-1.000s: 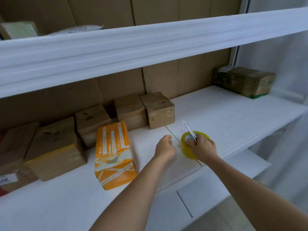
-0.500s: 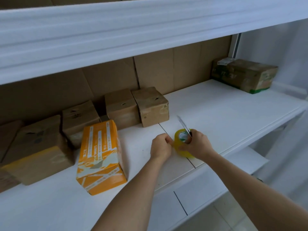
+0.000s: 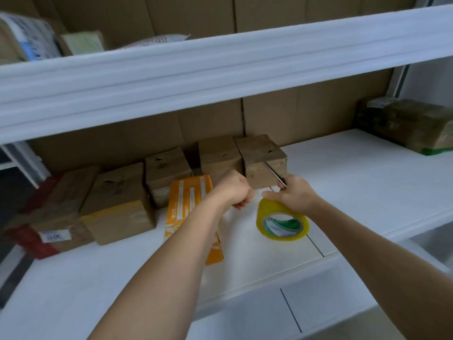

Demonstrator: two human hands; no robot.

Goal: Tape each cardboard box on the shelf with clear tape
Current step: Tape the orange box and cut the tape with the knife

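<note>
My right hand [image 3: 295, 196] grips a yellowish roll of clear tape [image 3: 282, 223] by its top edge, lifted off the white shelf [image 3: 355, 182], together with a thin metal blade [image 3: 274, 173] that points up and left. My left hand [image 3: 235, 190] is curled just left of the roll, pinching at the tape's free end; the strip itself is too faint to see. An orange box [image 3: 188, 200] lies under my left forearm. Several brown cardboard boxes stand in a row along the back, the nearest [image 3: 261, 159] right behind my hands.
A larger taped brown box [image 3: 407, 123] sits at the shelf's far right. A red-edged box with a white label [image 3: 49, 231] is at the far left. The upper shelf [image 3: 220, 69] overhangs, carrying packages. A lower shelf board [image 3: 269, 315] lies below the front edge.
My right hand has lifted the tape roll off the shelf and tilted it so its hole faces me. My left hand stayed close to the roll. The view shifted upward.
</note>
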